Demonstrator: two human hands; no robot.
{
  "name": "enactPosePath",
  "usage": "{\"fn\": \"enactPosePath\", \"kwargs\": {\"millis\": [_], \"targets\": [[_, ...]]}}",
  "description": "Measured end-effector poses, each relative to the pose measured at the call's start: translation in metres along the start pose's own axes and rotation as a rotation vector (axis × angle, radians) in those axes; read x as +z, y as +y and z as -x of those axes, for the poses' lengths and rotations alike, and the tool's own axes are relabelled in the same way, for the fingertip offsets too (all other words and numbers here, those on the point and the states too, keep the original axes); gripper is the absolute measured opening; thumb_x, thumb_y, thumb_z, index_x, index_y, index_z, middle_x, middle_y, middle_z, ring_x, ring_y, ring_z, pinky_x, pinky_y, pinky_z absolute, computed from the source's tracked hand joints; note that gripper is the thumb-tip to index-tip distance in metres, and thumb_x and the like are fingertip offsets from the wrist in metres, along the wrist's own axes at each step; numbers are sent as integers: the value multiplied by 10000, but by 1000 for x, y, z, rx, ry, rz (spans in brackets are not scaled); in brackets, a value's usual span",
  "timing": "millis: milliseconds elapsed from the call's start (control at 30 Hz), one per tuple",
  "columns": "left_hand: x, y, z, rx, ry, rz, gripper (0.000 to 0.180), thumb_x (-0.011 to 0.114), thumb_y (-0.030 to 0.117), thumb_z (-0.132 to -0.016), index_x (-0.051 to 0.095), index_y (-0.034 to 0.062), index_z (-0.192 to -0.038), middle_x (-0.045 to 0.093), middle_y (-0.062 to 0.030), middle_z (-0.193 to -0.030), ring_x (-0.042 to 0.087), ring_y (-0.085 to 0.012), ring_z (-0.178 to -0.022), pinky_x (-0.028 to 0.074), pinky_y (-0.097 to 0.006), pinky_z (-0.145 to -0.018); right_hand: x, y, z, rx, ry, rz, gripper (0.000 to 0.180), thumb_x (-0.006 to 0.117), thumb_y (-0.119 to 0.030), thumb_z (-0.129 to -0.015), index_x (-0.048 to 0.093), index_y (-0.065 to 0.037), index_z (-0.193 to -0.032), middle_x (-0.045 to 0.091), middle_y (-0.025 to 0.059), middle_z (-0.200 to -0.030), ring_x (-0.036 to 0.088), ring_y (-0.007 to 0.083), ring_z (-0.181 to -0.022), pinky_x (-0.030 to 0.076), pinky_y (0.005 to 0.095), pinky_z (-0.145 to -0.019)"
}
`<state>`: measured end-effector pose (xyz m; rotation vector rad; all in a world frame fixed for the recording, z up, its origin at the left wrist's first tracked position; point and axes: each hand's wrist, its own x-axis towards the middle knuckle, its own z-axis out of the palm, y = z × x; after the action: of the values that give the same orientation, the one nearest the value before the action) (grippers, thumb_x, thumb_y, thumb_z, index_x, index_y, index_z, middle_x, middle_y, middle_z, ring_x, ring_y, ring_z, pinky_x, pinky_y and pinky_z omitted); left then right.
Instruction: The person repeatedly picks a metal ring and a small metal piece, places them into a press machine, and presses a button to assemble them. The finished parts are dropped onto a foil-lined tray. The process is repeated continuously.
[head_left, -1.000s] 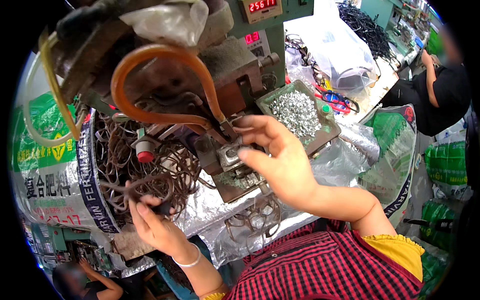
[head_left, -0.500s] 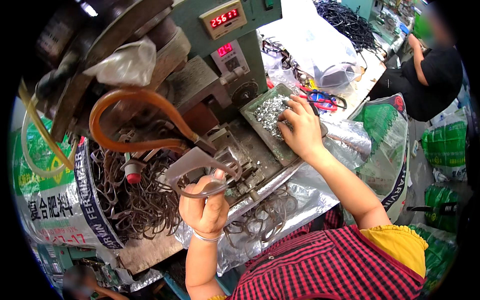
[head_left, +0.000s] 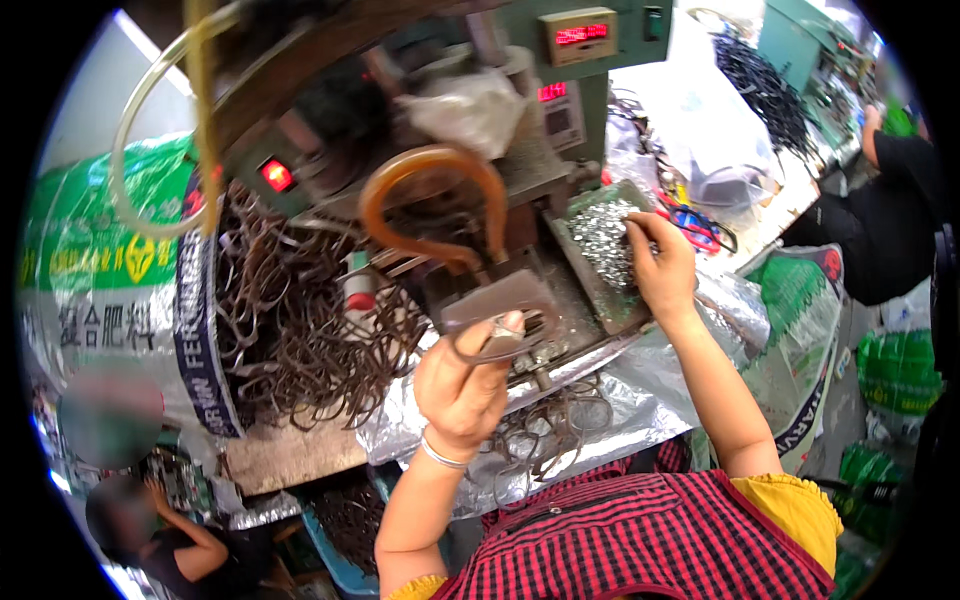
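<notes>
The fingers of your left hand (head_left: 460, 390) are closed on a brown translucent eyeglass frame (head_left: 493, 297), with one fingertip (head_left: 512, 321) raised inside its rim. The frame sits at the front of the machine (head_left: 628, 45), above its work area. Its long axis runs obliquely, from near left, beside your knuckles, to far right. The right end points away from you, toward the tray (head_left: 622, 312); its broad face is turned partly upward. Contact between the frame and the machine cannot be determined in this view.

The fingers of your right hand (head_left: 667, 275) are bent, thumb and index finger a narrow gap apart, at the right side of the heaped silvery metal pieces (head_left: 602, 240) in the tray. You cannot tell whether a piece is pinched between them.

Directly beyond the frame, note the orange hose (head_left: 430, 160), bent in a loop. To its left is a red knob (head_left: 360, 299), with a heap of brown frames (head_left: 300, 320) behind and below it. Nearer your apron (head_left: 640, 530), several loose frames (head_left: 550, 425) lie on silver foil (head_left: 640, 395) covering part of the bench (head_left: 290, 455).
</notes>
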<state>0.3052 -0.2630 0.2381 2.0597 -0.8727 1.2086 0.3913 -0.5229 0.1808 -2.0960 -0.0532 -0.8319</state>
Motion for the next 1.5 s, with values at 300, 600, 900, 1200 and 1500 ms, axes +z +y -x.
{"fn": "enactPosePath", "kwargs": {"millis": [300,600,900,1200,1500], "targets": [[-19,-84,26,-790,-289,-321,1108,864,83,-616,215,-48,-1505,329,-245,-1511,319,-430,-1373,262,-473,-1153,-15,-1,15,114,-154,-217,159,632,-4,-890,665,21,-1043,693,56,-960,637,125,-917,486,263,-865],[-118,-96,-46,-609,371,-431,392,727,99,-842,603,5,-1202,612,-128,-1189,580,-247,-1064,478,-338,-877,-12,-11,15,185,-163,-322,149,630,-11,-913,675,22,-1051,697,60,-971,629,124,-921,479,261,-865],[-80,-62,40,-566,-267,-462,211,657,-59,-754,721,43,-927,672,-96,-955,636,-280,-914,512,-357,-810,-32,3,40,140,-68,-160,143,636,26,-872,695,25,-1003,698,74,-954,641,156,-905,477,268,-844],[-76,-148,1,220,-1059,-422,104,626,78,-763,676,38,-845,605,-177,-1082,621,-329,-735,528,-438,-661,-8,-100,-3,-154,-294,-470,215,697,11,-794,708,-4,-1009,704,111,-941,671,228,-872,511,320,-806],[-172,-157,-97,-256,-1017,-697,157,618,22,-816,647,20,-970,638,-144,-846,627,-322,-821,504,-403,-749,16,-112,13,285,-341,-932,417,681,12,-819,569,50,-1219,673,83,-1032,632,126,-970,492,260,-882]]}}
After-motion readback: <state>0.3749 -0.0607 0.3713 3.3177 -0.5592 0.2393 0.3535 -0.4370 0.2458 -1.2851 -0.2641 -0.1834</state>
